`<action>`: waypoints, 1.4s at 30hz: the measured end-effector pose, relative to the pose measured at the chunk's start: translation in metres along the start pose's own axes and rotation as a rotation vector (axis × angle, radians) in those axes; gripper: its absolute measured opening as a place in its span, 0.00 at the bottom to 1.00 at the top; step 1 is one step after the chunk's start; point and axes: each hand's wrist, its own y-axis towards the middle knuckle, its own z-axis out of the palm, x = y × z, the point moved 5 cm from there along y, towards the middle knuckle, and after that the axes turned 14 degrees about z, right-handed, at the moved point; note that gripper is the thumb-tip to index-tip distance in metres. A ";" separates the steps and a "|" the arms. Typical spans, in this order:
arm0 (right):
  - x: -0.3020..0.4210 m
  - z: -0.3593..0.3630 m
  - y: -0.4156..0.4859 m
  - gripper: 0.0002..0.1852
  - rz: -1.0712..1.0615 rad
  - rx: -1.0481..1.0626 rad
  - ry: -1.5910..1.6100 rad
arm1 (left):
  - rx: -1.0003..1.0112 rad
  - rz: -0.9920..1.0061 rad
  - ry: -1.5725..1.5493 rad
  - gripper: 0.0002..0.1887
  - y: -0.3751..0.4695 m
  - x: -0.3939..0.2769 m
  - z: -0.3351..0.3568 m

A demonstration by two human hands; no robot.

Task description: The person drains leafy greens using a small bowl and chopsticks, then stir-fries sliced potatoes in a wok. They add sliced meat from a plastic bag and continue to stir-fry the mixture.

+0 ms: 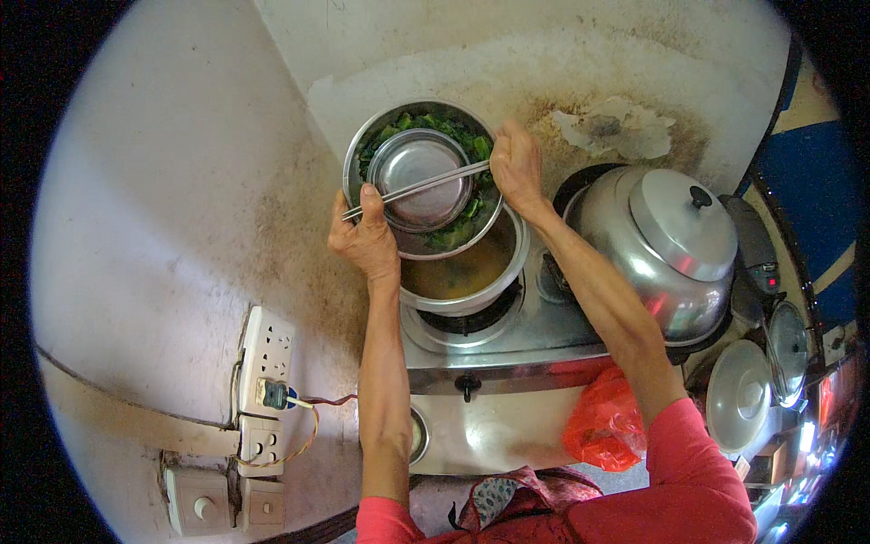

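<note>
Both my hands grip a metal basin tilted over a pot on the gas stove. Dark leafy greens line the basin, and a smaller metal bowl sits on top of them. A pair of metal chopsticks lies across that bowl. With the thumb over the chopsticks' near end, my left hand holds the basin's left side. My right hand closes around their other end at the right rim; its fingertips are hidden. Brownish liquid shows in the pot below.
A large lidded aluminium pot occupies the right burner, close to my right forearm. A red plastic bag hangs at the stove's front. Sockets with a plugged-in cord are on the left wall. Pale lids stand at far right.
</note>
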 end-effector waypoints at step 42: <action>0.033 -0.013 0.002 0.09 -0.048 -0.151 0.275 | -0.042 0.276 -0.052 0.11 0.037 -0.043 -0.003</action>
